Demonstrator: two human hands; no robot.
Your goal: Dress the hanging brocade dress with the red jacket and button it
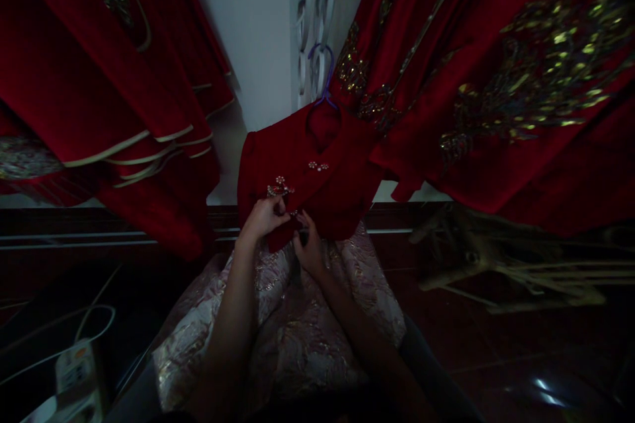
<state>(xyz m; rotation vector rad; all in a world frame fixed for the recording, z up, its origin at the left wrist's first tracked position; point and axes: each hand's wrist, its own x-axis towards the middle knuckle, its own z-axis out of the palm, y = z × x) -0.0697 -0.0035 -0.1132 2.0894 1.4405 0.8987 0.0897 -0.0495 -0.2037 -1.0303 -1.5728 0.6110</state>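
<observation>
A short red jacket (342, 195) hangs in front of me from a purple hanger (325, 76). Pearl-like flower ornaments (318, 166) sit on its chest, and a beaded flower cluster (279, 186) is lower on the left. My left hand (265, 218) is closed in a pinch just below that cluster; whatever its fingertips hold is too small and dark to make out. Opposite it, my right hand (311, 248) grips the jacket's lower edge, its fingertips beside a small beaded piece (294, 213). A shiny pink-and-silver patterned cloth (285, 344) covers my lap, beneath both forearms.
Red garments with pale trim (129, 139) hang on the left, and gold-sequined red garments (546, 73) on the right. White scrolled metalwork (317, 20) stands behind the hanger. A wooden frame (506, 271) lies at right; a power strip (77, 370) with white cables is lower left.
</observation>
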